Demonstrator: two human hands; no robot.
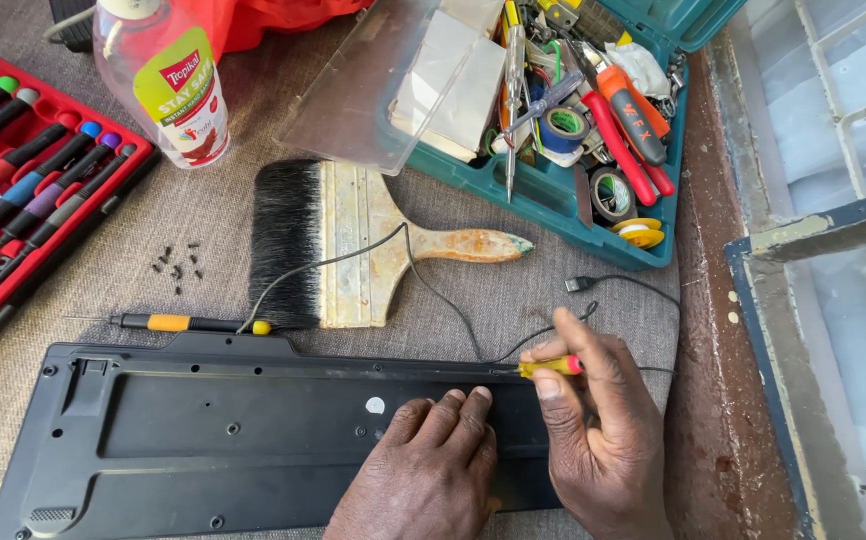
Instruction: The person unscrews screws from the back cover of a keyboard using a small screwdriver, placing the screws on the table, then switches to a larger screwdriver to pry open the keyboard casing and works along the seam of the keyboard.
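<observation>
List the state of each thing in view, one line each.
keyboard: face down, back up.
left hand: flat on the keyboard back.
right hand: pinching a small yellow screwdriver, tip at the top edge.
wide brush: lying flat.
second screwdriver: lying loose.
screws: loose, in a cluster.
green toolbox: open, full.
red screwdriver case: open.
clear bottle: upright.
cable plug: unplugged.

My right hand [593, 420] grips a glossy yellow plastic screwdriver [549, 367] over the matt black plastic keyboard back [203, 440], near the brush's [353, 245] worn, paint-stained wooden handle.
</observation>
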